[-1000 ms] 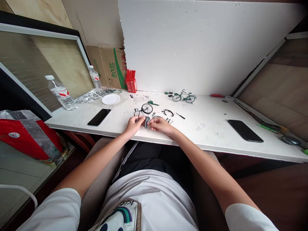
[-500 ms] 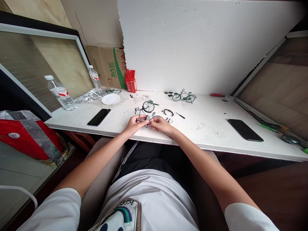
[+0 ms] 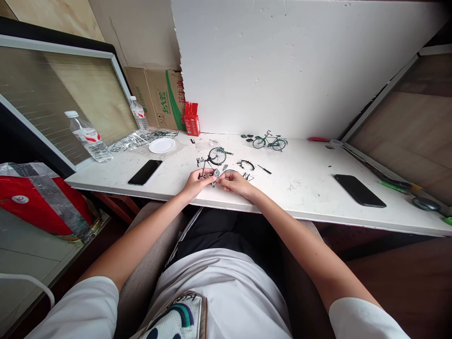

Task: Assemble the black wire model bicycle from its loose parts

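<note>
A partly built model bicycle (image 3: pixel 217 156) is held near the table's front edge, one spoked wheel pointing away from me. My left hand (image 3: pixel 197 182) is closed on its frame, thumb beside the small crank part. Close by on the right, my right hand (image 3: pixel 235 182) has its fingers pinched together at the crank area; what sits between the fingertips is too small to make out. Part of a second wheel and a small frame piece (image 3: pixel 249 177) lie just behind the right hand. Further right are a curved black part (image 3: pixel 247 165) and a thin dark tool (image 3: pixel 264 169).
A complete green model bicycle (image 3: pixel 270 142) stands at the back. Phones (image 3: pixel 145 172) (image 3: pixel 359 190) lie on both sides. At the left are water bottles (image 3: pixel 89 136), part sprues (image 3: pixel 141 140), a white lid (image 3: pixel 162 145), a red box (image 3: pixel 192 119) and a carton (image 3: pixel 158 99).
The model bicycle and its crank part have tilted slightly to the left in my left hand. My right hand has stayed nearly still.
</note>
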A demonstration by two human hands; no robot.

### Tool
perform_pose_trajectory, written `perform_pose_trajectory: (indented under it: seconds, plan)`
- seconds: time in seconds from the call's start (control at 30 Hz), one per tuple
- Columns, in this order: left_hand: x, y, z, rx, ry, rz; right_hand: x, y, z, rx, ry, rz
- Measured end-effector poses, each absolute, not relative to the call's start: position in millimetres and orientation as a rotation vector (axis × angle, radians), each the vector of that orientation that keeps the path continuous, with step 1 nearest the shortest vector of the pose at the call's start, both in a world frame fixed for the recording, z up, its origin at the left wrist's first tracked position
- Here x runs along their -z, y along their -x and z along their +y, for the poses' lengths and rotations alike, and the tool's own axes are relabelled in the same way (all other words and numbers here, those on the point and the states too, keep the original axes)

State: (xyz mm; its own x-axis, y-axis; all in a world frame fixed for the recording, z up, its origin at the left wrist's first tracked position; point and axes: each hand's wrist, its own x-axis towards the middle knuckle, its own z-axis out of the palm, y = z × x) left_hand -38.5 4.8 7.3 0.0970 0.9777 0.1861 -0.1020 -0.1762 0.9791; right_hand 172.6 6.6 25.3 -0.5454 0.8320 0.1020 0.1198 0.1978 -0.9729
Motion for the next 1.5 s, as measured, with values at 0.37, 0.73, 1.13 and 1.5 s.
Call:
perform_pose_trajectory:
  seconds: [0.37, 0.73, 1.13, 1.5]
  plan:
    - [-5.2, 38.8, 6.3, -1.305, -1.314, 0.972, -25.1, -172.0, 6.1, -1.397, 0.884, -1.813]
    - [-4.1, 38.8, 7.6, -1.307, -1.320, 0.978, -23.3, -171.9, 7.3, -1.334, 0.858, -1.883]
    - [-4.7, 38.7, 7.4, -1.301, -1.315, 0.966, -25.2, -170.7, 5.1, -1.314, 0.859, -1.895]
    - [-5.9, 38.2, 7.0, -1.298, -1.316, 0.979, -24.9, -170.3, 5.2, -1.302, 0.827, -1.900]
